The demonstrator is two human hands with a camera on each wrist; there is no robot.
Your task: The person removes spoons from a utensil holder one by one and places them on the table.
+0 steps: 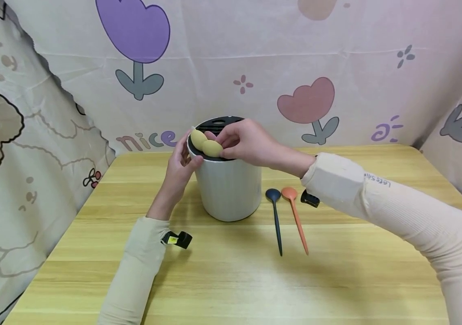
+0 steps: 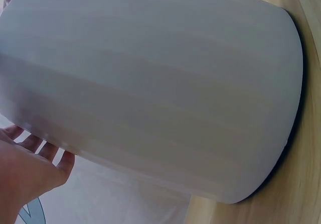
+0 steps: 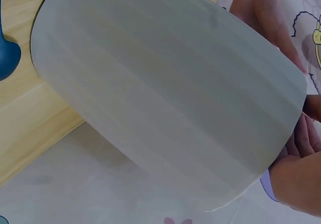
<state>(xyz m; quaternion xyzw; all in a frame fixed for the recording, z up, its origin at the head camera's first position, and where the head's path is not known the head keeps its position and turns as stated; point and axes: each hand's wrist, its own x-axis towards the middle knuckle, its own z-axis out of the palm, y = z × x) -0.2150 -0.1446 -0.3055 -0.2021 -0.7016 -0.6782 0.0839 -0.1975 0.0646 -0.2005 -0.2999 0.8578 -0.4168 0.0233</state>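
A white ribbed utensil holder [image 1: 231, 189] with a black slotted top [image 1: 224, 122] stands upright on the table. Two yellow spoon heads [image 1: 197, 139] show at its top, and a bit of pink [image 1: 210, 135] peeks out behind them. My left hand [image 1: 178, 167] grips the holder's rim on the left, thumb at the front. Over the top reaches my right hand [image 1: 249, 142], its thumb and fingers pinching the nearer yellow spoon [image 1: 212, 148]; any handle below is hidden. Both wrist views show mostly the holder's side [image 2: 150, 83].
To the right of the holder, a dark blue spoon [image 1: 275, 216] and an orange spoon [image 1: 296, 212] lie side by side on the wooden table [image 1: 223, 280]. A flower-printed cloth [image 1: 214, 58] hangs behind the table's back edge.
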